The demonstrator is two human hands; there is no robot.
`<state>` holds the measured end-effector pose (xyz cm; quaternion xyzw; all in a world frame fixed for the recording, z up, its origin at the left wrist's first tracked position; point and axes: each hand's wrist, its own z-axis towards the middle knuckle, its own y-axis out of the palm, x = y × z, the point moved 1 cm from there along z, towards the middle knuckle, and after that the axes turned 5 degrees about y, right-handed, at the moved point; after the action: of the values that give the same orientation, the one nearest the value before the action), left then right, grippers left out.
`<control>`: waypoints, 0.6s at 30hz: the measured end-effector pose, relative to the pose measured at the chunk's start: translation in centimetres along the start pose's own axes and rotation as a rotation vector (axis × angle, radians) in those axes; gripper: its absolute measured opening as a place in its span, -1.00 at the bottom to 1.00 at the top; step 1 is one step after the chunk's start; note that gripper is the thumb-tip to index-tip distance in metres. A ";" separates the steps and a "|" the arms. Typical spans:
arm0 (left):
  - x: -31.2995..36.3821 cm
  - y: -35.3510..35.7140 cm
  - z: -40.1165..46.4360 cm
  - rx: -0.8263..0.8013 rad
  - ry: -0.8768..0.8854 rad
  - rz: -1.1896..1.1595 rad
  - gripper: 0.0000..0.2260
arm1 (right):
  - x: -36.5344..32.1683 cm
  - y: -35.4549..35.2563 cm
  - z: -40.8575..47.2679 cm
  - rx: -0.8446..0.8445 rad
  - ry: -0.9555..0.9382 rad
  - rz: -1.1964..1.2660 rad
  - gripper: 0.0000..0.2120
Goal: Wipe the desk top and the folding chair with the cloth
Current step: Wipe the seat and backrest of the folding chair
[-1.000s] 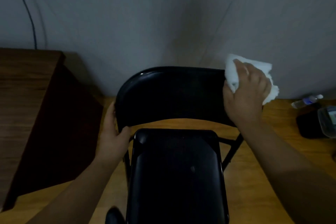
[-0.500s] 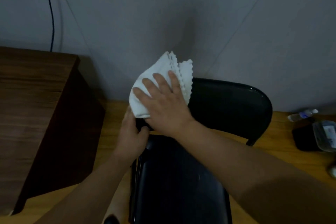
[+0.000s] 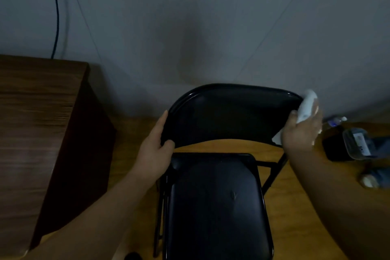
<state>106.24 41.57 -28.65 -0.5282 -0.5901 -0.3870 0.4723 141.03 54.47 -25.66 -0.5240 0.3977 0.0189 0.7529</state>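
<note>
A black folding chair (image 3: 221, 200) stands in front of me, its backrest (image 3: 230, 114) toward the grey wall. My left hand (image 3: 157, 150) grips the backrest's left edge, thumb on the front face. My right hand (image 3: 300, 133) holds the white cloth (image 3: 307, 107) wrapped over the backrest's right end; the hand and cloth are motion-blurred. The dark wooden desk (image 3: 31, 124) stands at the left, its top bare in view.
On the wooden floor (image 3: 295, 207) at the right lie a small plastic bottle (image 3: 335, 121), a black object (image 3: 335, 150) and a clear plastic container (image 3: 356, 143). A dark cable (image 3: 56, 10) hangs down the wall behind the desk.
My right hand has swept the cloth from the backrest's left end, beside my left hand, across to its right end. The left hand keeps its grip on the left edge.
</note>
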 end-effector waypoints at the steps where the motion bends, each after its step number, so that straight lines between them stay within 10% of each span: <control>1: 0.0 -0.1 0.5 0.020 -0.016 -0.037 -0.40 | -1.0 1.0 -1.7 0.032 -0.073 -0.076 -0.36; 5: 1.1 0.2 2.5 0.022 -0.160 -0.253 -0.66 | -5.8 6.7 -9.9 0.007 -0.454 -0.312 -0.20; 11: 0.4 -0.5 1.6 0.191 -0.147 -0.525 -0.51 | -2.4 12.6 -22.1 -0.377 -1.261 -0.351 -0.19; 18: -0.6 -0.5 1.7 0.226 -0.092 -0.474 -0.53 | 5.0 6.9 -7.0 -0.089 -0.811 -0.527 -0.16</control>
<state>105.49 42.98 -29.67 -0.3362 -0.7577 -0.3940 0.3971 137.29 50.01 -35.00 -0.5889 -0.0751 0.0471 0.8033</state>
